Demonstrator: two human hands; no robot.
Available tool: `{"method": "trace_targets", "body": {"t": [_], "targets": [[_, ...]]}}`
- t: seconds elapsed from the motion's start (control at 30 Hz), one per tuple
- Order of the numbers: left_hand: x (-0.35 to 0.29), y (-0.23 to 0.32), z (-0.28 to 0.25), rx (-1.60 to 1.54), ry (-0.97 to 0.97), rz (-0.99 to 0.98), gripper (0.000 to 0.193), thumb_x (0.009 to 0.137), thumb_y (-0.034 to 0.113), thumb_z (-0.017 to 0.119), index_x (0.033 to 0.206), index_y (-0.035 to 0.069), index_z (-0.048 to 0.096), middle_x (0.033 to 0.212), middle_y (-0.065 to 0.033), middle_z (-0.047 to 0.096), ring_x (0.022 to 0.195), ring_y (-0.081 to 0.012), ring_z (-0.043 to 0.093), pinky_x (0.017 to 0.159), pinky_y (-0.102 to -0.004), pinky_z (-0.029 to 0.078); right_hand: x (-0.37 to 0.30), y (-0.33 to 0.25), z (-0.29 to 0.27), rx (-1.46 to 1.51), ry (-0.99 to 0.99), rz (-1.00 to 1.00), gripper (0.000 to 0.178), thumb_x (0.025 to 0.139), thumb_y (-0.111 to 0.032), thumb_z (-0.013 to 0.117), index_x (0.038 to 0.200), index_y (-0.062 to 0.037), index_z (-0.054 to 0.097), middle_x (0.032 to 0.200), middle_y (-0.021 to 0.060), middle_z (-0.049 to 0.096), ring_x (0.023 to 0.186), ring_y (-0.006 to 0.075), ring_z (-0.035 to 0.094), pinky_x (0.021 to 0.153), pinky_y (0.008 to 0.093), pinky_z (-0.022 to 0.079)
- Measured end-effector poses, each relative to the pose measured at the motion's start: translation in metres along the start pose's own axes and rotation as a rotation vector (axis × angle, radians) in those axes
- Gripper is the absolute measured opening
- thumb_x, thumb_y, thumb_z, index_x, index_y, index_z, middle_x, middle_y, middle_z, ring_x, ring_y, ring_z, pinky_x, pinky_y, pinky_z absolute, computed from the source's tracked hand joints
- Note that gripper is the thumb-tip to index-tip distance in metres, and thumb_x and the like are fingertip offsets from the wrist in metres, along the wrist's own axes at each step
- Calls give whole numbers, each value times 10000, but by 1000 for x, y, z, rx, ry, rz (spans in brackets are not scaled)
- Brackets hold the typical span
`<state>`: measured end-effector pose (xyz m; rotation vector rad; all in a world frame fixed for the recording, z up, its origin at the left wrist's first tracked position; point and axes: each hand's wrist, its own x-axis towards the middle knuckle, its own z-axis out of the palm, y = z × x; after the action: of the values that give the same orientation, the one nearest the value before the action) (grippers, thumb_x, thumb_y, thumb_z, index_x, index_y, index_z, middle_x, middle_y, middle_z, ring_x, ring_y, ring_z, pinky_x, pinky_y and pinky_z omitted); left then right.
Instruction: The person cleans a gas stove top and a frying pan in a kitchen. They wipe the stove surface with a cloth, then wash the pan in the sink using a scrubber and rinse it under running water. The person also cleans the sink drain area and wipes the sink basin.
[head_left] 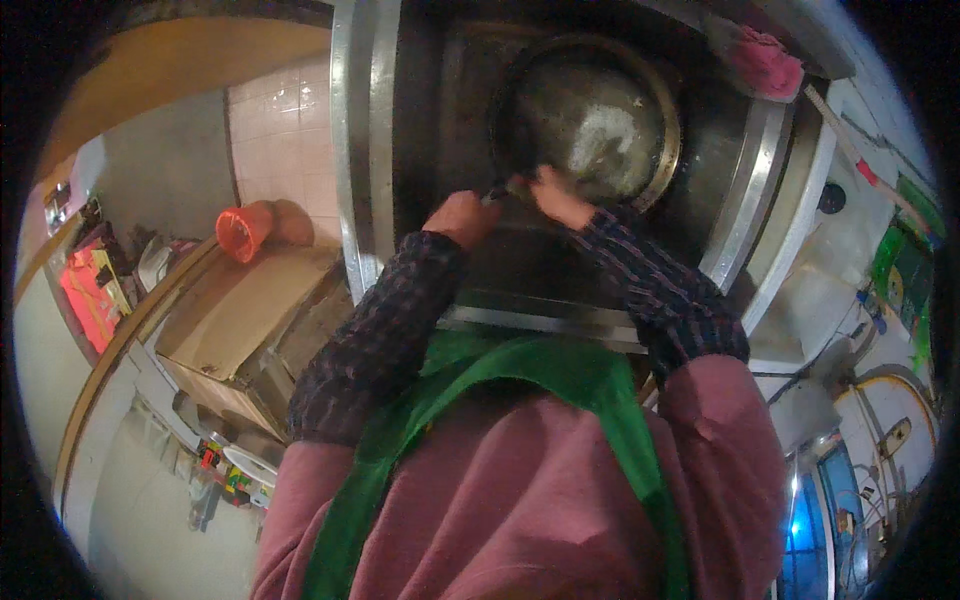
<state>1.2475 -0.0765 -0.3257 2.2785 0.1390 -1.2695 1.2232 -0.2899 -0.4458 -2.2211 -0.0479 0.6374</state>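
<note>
Both my hands are close together at the near left side of a large round metal pan (673, 150). The pan sits in a dark metal recess and has a pale, shiny patch inside. My left hand (462, 218) is closed around a small dark thing that juts toward the pan; its kind is too dim to make out. Just right of it, my right hand (560, 200) is at the pan's near edge with its fingers bent and blurred. Whether it holds anything does not show. Dark patterned sleeves cover both forearms.
A bright metal edge (540, 318) runs between my body and the recess. On the far right corner lies a pink cloth (768, 65). To the left, an orange plastic container (243, 235) is beside a cardboard box (245, 325). A pale stick with a red band (866, 172) leans at right.
</note>
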Motion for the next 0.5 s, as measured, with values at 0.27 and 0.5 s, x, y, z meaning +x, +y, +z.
{"method": "trace_targets", "body": {"t": [0.27, 0.5], "targets": [[-4, -1, -2, 16, 15, 24, 431, 872, 370, 597, 1025, -32, 629, 958, -292, 633, 942, -428, 612, 776, -463, 502, -21, 34, -114, -447, -363, 186, 393, 757, -182, 654, 1115, -19, 636, 1059, 223, 618, 962, 360, 604, 853, 454, 483], [-10, 12, -9, 29, -19, 2, 477, 878, 415, 588, 991, -45, 644, 949, -289, 637, 923, -431, 617, 774, -466, 499, 2, 88, -146, -830, 139, 132, 182, 819, -102, 559, 963, -9, 621, 804, 245, 629, 794, 373, 649, 674, 455, 535]]}}
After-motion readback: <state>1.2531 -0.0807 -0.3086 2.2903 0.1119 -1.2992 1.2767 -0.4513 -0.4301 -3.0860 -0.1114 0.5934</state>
